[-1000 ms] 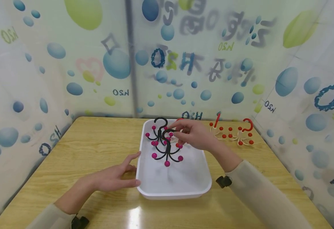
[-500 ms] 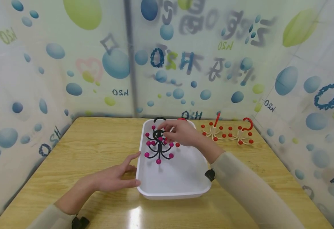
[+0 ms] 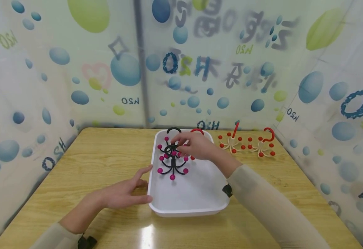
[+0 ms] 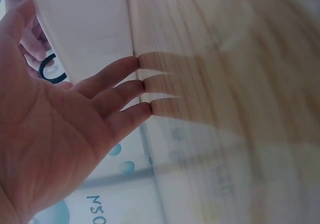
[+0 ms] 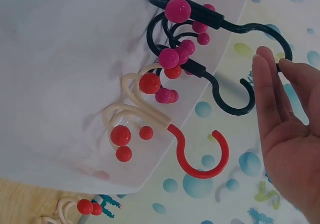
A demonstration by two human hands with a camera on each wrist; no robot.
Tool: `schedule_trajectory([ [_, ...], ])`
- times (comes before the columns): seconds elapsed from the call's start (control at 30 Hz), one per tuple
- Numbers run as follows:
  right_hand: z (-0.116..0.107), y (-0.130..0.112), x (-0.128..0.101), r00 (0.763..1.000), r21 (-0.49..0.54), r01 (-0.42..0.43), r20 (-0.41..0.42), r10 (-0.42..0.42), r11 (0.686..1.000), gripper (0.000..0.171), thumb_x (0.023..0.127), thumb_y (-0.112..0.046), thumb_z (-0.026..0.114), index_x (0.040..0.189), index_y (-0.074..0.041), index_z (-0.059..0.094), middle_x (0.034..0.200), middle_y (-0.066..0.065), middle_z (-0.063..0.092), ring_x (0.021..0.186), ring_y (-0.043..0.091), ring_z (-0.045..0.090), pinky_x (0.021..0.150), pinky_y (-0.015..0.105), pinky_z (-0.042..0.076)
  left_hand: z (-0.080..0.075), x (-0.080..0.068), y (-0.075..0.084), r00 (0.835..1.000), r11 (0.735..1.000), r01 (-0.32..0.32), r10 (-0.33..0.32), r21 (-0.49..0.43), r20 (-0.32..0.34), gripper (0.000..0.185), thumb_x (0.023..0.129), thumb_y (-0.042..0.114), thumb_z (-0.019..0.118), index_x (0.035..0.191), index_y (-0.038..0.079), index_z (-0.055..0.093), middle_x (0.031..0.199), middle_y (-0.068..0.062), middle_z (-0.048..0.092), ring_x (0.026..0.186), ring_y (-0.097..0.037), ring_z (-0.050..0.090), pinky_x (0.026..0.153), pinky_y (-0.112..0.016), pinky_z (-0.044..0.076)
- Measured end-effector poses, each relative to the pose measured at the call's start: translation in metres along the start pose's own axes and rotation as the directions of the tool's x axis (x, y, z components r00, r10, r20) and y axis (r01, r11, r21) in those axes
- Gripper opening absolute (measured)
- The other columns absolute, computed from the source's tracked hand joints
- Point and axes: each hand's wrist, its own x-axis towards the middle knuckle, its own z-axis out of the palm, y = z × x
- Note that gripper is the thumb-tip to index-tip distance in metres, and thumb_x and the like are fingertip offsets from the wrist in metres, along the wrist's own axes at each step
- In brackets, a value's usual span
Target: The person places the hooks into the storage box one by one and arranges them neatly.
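Black hook (image 3: 173, 162) in R hand (image 3: 197, 146), over wht tray (image 3: 197, 193).

You are at a wood-grain table (image 3: 116, 152) in a makeshift booth, enclosed by pale sheets (image 3: 100, 103) printed with bubbles and mirrored "H2O"; the wider building is out of view.

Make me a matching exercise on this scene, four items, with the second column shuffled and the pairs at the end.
Column one
1. Left hand
2. Right hand
3. Tray
4. Beads on the nearer black hanger

Column two
A. Pink
B. Pinching the curved top of the nearer black hanger
C. White, with hangers in its far part
D. At the tray's left edge

Pairs: 1-D, 2-B, 3-C, 4-A
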Motion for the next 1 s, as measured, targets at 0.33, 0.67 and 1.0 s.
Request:
schedule_trajectory([
  [0.33,-0.010,0.009,-0.016,0.999,0.022,-0.030,-0.039,0.030,0.999,0.033,0.108,-0.019,0.072,0.140,-0.021,0.072,0.125,0.007,0.075,0.094,0.025,0.081,0.081,0.034,0.068,0.001,-0.001,0.000,1.000,1.000,-0.015,0.015,0.013,-0.006,0.102,0.106,0.055,0.069,0.176,0.024,0.003,0.161,-0.017,0.060,0.152,-0.044,0.054,0.126,-0.070,0.037],
  [0.67,-0.030,0.037,-0.050,0.992,0.035,-0.068,-0.103,0.071,0.997,0.029,0.107,-0.019,0.073,0.136,-0.020,0.074,0.123,0.009,0.074,0.089,0.020,0.076,0.082,0.039,0.068,0.000,-0.001,-0.001,1.000,1.000,-0.012,0.012,0.015,-0.007,0.100,0.106,0.053,0.069,0.176,0.026,0.003,0.160,-0.017,0.060,0.152,-0.045,0.053,0.126,-0.070,0.037],
  [1.0,-0.053,0.084,-0.100,0.970,0.081,-0.176,-0.154,0.187,0.981,0.031,0.107,-0.023,0.073,0.138,-0.016,0.074,0.129,0.013,0.074,0.092,0.023,0.076,0.081,0.035,0.066,0.001,0.000,-0.002,1.000,1.000,-0.014,0.014,0.019,-0.007,0.101,0.106,0.054,0.069,0.176,0.025,0.003,0.160,-0.016,0.061,0.152,-0.045,0.053,0.126,-0.071,0.037],
])
